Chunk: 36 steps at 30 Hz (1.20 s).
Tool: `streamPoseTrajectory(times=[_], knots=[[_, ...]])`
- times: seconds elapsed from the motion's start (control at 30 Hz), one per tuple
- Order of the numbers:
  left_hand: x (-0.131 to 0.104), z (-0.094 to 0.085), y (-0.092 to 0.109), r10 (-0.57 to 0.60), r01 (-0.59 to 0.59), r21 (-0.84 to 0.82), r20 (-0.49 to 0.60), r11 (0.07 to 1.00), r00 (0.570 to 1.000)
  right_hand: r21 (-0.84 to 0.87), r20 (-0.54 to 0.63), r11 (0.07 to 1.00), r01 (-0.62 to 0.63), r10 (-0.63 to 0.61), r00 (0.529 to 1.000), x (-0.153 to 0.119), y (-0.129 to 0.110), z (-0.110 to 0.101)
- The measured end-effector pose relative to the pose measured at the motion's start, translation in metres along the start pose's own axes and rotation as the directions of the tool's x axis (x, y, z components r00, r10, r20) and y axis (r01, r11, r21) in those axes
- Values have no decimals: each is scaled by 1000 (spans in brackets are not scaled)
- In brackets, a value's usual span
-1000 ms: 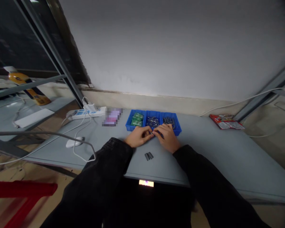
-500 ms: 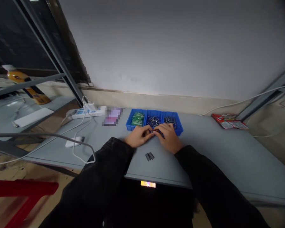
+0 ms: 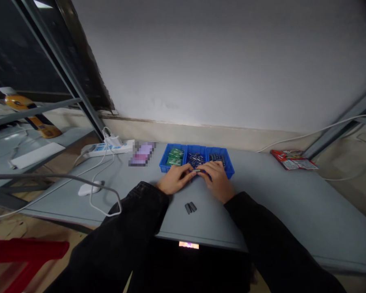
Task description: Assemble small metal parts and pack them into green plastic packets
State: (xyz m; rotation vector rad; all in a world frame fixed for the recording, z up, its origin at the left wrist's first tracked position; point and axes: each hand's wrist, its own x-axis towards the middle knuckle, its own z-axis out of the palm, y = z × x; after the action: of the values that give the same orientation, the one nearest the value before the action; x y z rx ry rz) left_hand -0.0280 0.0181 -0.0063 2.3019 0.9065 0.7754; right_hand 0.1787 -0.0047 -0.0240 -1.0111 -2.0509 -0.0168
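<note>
My left hand (image 3: 175, 179) and my right hand (image 3: 217, 179) meet fingertip to fingertip just in front of three joined blue bins. Between them they pinch a small dark cylindrical piece (image 3: 197, 171). Green packets (image 3: 175, 156) fill the left bin (image 3: 164, 165), thin metal pins (image 3: 196, 159) lie in the middle one, and dark grey cylinders (image 3: 216, 157) are in the right one (image 3: 228, 165), partly hidden by my right hand. Two dark grey pieces (image 3: 190, 208) rest side by side on the grey table (image 3: 207, 224), nearer to me.
A power strip (image 3: 110, 148) with white cables, a pixelated purple item (image 3: 142, 154) and a white mouse (image 3: 90, 188) are on the left. A red packet (image 3: 293, 160) lies at the right rear. A red stool (image 3: 27, 250) stands at lower left.
The small dark piece between my fingertips shows more clearly now. My hands stay together in front of the bins, and the camera view has shifted slightly.
</note>
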Motion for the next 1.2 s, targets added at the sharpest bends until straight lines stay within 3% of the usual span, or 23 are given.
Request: streamPoseTrajectory(times=[0.13, 0.23, 0.33, 0.47, 0.67, 0.83, 1.2], knots=[[8, -7, 9, 52, -49, 48, -59, 998, 997, -63, 13, 997, 50, -50, 999, 13, 6, -8], [18, -11, 12, 78, -83, -22, -166, 996, 983, -128, 26, 989, 80, -77, 997, 24, 9, -13], [28, -9, 10, 121, -150, -92, -267, 984, 956, -148, -71, 987, 56, -67, 995, 27, 11, -12], [29, -2, 4, 186, -216, -55, -337, 975, 923, -142, -176, 988, 62, -86, 981, 19, 12, -7], [19, 2, 0, 223, -225, 37, -357, 974, 907, -79, -140, 993, 86, -97, 985, 10, 8, -7], [17, 1, 0, 214, -216, 30, -320, 976, 923, -48, -159, 998, 49, -56, 986, 10, 8, -2], [15, 1, 1, 223, -217, 56, -304, 975, 926, -37, -81, 999, 19, -22, 996, 8, 12, 3]])
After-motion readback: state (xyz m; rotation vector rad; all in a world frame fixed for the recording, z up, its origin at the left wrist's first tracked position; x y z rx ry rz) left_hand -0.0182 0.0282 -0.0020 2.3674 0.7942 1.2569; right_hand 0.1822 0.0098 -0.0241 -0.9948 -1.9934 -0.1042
